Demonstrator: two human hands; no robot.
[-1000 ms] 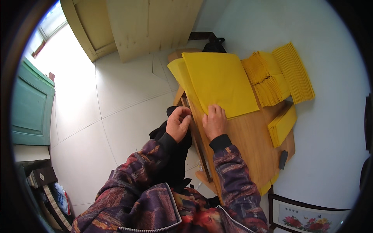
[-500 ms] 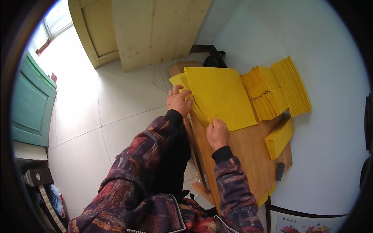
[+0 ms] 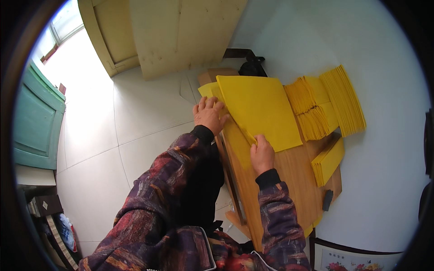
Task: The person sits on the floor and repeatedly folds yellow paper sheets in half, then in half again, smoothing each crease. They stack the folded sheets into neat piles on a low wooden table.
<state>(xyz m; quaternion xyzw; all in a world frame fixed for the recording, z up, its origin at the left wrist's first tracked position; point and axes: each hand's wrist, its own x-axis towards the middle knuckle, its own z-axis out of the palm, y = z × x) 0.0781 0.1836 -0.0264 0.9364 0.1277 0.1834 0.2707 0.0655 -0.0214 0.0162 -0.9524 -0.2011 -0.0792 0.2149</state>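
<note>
A large square yellow sheet (image 3: 260, 110), soft-looking like felt or thick paper, lies near the far end of the wooden table (image 3: 289, 189). My right hand (image 3: 263, 156) pinches its near-left edge by the lower corner, with thumb and finger closed on it. That edge is raised a little, and another yellow layer (image 3: 207, 89) shows under it and to its left. On this lower layer, by the table's left edge, rests my left hand (image 3: 209, 115) with its fingers spread. What lies beneath its palm is hidden.
Folded yellow bundles (image 3: 312, 108) and a fanned yellow stack (image 3: 343, 101) lie against the wall on the right. Nearer are a smaller yellow stack (image 3: 327, 162) and a dark grey block (image 3: 327, 200). A cardboard box (image 3: 217, 75) and a black bag (image 3: 253, 67) are beyond the table.
My right hand has moved right and slightly up, drawing the sheet's near edge with it, so the gap to the lower layer is wider. My left hand's fingers have spread and flattened.
</note>
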